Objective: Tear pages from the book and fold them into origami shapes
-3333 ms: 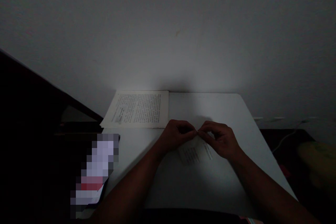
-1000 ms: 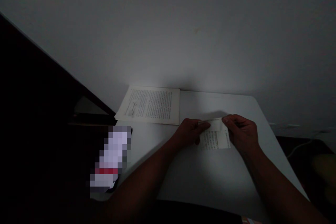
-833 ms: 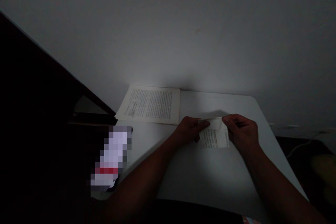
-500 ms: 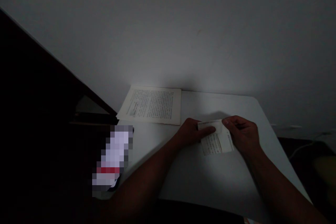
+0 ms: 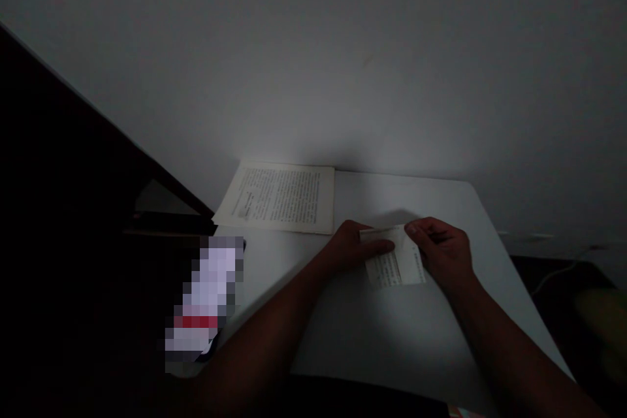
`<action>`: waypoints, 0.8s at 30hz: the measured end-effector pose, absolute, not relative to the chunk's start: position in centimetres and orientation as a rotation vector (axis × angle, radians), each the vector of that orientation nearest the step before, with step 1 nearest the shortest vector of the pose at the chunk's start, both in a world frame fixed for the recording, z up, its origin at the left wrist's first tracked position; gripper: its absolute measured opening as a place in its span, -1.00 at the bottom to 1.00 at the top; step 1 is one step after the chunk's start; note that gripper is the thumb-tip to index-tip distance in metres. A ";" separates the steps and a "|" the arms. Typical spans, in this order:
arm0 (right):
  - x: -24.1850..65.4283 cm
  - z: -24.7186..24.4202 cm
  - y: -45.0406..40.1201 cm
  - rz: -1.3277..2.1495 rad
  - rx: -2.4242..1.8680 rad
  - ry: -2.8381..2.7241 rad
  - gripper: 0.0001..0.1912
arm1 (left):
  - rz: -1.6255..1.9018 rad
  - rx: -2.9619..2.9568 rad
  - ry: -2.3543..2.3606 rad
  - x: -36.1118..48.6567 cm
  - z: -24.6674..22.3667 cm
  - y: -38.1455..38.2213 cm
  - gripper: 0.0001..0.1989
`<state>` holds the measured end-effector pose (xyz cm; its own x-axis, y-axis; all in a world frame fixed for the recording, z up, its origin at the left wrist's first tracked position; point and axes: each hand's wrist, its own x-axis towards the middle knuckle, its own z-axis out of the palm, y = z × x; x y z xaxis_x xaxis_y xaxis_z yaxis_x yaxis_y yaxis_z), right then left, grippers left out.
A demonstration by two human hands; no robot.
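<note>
While holding the small printed paper (image 5: 407,261), seemingly folded, between two hands over the right half of the desk (image 5: 377,339), best start from the left edge. Grasped there by the left hand (image 5: 349,248), with a thumb laid across the upper face and fingers mostly hidden behind. Probably wise to press evenly with that thumb, without dragging sideways and wrinkling the sheet. Toward the middle, watch the dark line beside the blank strip, perhaps a fold or a layer's edge; line up both sides there before pressing hard, and go slowly, given such dim light. At the upper right corner, pinched between thumb and fingertips of the right hand (image 5: 445,249). Better to pull only lightly from that side, just enough for flatness without tearing. Hard to say whether touching the desk or slightly above.

Around the work, again from the left: first, a dark slanting form (image 5: 63,176) against the wall (image 5: 313,46), too dim to identify. Next, at the desk's left edge, a phone-like device (image 5: 206,300), largely masked by blocky pixels, close to the left forearm (image 5: 274,326) and worth giving room. Farther back, near the wall, a stack of printed pages (image 5: 281,199), lying flat behind the left hand and limiting space there. Past the desk's right edge, a pale cable (image 5: 558,274) and a blurred yellowish object (image 5: 602,323), both well apart from the right hand and hardly in the way.
</note>
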<state>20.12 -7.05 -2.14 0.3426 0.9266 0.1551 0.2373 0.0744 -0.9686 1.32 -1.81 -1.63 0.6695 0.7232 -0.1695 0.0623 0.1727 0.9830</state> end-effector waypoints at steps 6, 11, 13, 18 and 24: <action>19.9 -1.9 -7.3 0.575 -1.468 -1.144 -0.76 | 0.596 1.216 0.764 1.5 -1.3 -1.3 -0.69; 19.1 -2.1 -7.5 0.433 -1.476 -1.290 -0.81 | 0.710 1.200 0.926 2.1 -1.3 -1.5 -0.59; 18.7 -2.2 -7.5 0.406 -1.470 -1.350 -0.83 | 0.747 1.208 0.969 2.2 -1.3 -1.6 -0.57; 18.5 -2.1 -7.4 0.370 -1.470 -1.414 -0.84 | 0.780 1.251 1.020 2.3 -1.2 -1.8 -0.55; 18.6 -1.6 -7.4 0.379 -1.442 -1.489 -0.86 | 0.826 1.340 0.987 2.0 -0.8 -1.6 -0.58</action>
